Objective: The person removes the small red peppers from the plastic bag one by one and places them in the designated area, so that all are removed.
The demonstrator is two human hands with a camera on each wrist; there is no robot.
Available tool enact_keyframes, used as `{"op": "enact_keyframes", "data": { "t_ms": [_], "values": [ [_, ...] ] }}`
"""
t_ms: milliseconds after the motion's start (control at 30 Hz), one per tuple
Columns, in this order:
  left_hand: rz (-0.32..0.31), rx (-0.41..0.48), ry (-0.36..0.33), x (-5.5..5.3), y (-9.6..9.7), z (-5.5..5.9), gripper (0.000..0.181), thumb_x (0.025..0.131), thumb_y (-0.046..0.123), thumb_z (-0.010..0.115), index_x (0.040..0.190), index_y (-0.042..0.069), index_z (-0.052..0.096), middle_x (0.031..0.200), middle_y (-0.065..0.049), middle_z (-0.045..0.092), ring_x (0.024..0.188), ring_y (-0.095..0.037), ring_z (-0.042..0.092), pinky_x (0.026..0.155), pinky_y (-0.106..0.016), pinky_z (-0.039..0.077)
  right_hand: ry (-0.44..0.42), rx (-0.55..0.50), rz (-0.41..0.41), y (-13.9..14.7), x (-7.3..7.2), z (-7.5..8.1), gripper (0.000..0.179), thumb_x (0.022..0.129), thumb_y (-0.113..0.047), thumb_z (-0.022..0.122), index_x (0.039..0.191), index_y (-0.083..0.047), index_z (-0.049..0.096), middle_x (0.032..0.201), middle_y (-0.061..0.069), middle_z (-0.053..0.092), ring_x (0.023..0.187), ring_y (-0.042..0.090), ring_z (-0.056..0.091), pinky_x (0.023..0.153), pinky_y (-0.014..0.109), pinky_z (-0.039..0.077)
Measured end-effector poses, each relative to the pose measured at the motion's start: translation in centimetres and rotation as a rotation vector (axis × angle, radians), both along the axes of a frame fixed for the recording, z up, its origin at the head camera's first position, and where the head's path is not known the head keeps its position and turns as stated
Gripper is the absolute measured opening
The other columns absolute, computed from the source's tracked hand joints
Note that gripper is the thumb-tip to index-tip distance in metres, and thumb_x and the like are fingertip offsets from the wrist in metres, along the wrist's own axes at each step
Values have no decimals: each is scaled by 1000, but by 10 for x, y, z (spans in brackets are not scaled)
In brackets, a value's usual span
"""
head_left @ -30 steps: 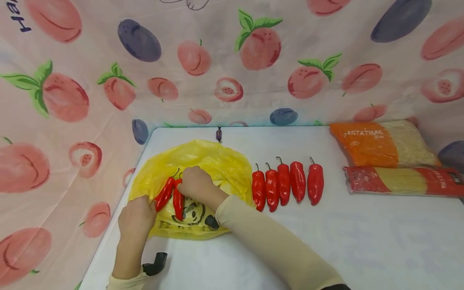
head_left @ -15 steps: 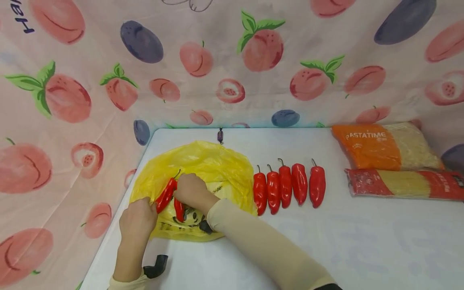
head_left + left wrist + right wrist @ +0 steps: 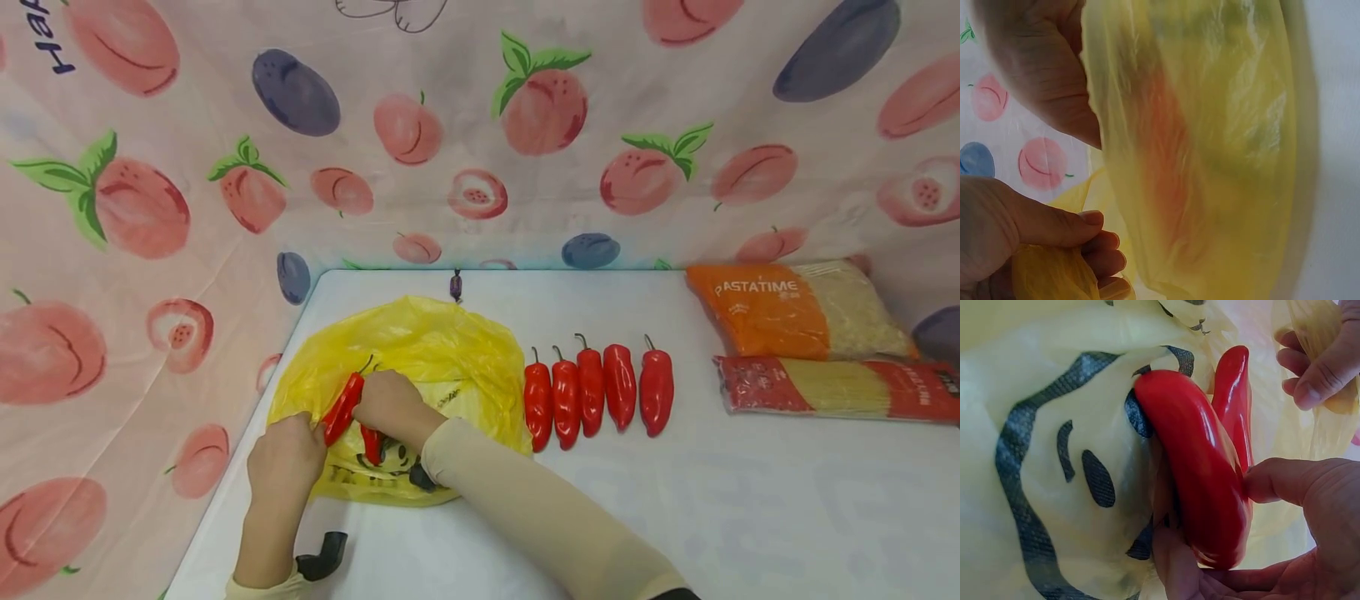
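Note:
My left hand (image 3: 287,458) grips the gathered left edge of a yellow plastic bag (image 3: 412,321); in the left wrist view its thumb and fingers (image 3: 1054,228) pinch the film. On the bag's left part lies a red pepper (image 3: 343,410), slanted, stem away from me. Just right of it, my right hand (image 3: 392,407) holds a second red pepper (image 3: 371,447), its upper half hidden by the hand. The right wrist view shows this pepper (image 3: 1197,456) between thumb and fingers, over the bag's printed face, with the other pepper (image 3: 1234,394) behind it.
Several red peppers (image 3: 591,392) lie in a row right of the bag. Farther right are an orange pasta packet (image 3: 772,308) and a red noodle packet (image 3: 832,387). A small purple wrapped item (image 3: 456,285) lies by the far edge. Fruit-print cloth (image 3: 472,108) hangs behind and on the left.
My right hand has moved slightly left and toward me, now covering more of the second pepper. My left hand stays at the bag's edge. The whole view has shifted slightly.

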State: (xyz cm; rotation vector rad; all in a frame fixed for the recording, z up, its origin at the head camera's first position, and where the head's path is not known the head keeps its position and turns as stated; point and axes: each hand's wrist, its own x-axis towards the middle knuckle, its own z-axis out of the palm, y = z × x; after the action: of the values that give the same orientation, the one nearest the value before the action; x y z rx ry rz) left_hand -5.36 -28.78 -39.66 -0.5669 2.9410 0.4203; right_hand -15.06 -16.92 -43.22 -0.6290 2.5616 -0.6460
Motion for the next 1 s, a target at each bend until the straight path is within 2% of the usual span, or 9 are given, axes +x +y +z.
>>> {"op": "enact_keyframes", "data": {
  "t_ms": [100, 267, 433, 567, 800, 1000],
  "values": [
    [2, 2, -4, 0, 1, -1, 24, 97, 16, 66, 95, -7, 68, 65, -11, 54, 60, -27, 50, 54, -33, 45, -20, -23, -24, 0, 2, 0, 37, 98, -24, 69, 62, -15, 61, 56, -4, 52, 48, 11, 50, 47, 20, 42],
    [5, 15, -5, 1, 3, -2, 23, 98, 16, 66, 92, -6, 67, 64, -10, 53, 59, -26, 49, 54, -32, 44, -25, -36, -20, 4, 3, 0, 42, 98, -22, 68, 58, -15, 57, 54, -4, 49, 49, 11, 50, 47, 20, 41],
    [5, 20, 3, 0, 3, -3, 22, 98, 15, 65, 93, -6, 68, 65, -11, 55, 59, -26, 49, 54, -32, 43, -48, -90, -27, 10, 2, -3, 45, 95, -13, 68, 54, -16, 49, 50, -4, 41, 45, 11, 45, 46, 20, 39],
    [5, 15, -11, 0, 3, -4, 22, 97, 15, 65, 96, -7, 68, 67, -11, 57, 60, -27, 50, 55, -33, 45, -55, -86, -13, 14, 0, -2, 46, 91, -8, 68, 52, -17, 44, 49, -5, 36, 44, 11, 41, 45, 20, 37],
    [3, -17, -4, 0, -3, -4, 24, 96, 13, 64, 102, -10, 69, 76, -17, 65, 64, -30, 53, 56, -36, 47, -69, -83, -7, 21, -2, 8, 48, 89, -9, 67, 48, -17, 43, 45, -6, 33, 40, 11, 40, 44, 21, 36],
    [2, -14, 15, 1, -3, -4, 21, 97, 13, 63, 94, -8, 67, 71, -15, 60, 62, -29, 51, 53, -34, 43, -62, -53, -22, 25, -4, 19, 48, 91, -11, 67, 48, -17, 45, 44, -5, 34, 39, 11, 41, 44, 22, 38]
  ]
}}
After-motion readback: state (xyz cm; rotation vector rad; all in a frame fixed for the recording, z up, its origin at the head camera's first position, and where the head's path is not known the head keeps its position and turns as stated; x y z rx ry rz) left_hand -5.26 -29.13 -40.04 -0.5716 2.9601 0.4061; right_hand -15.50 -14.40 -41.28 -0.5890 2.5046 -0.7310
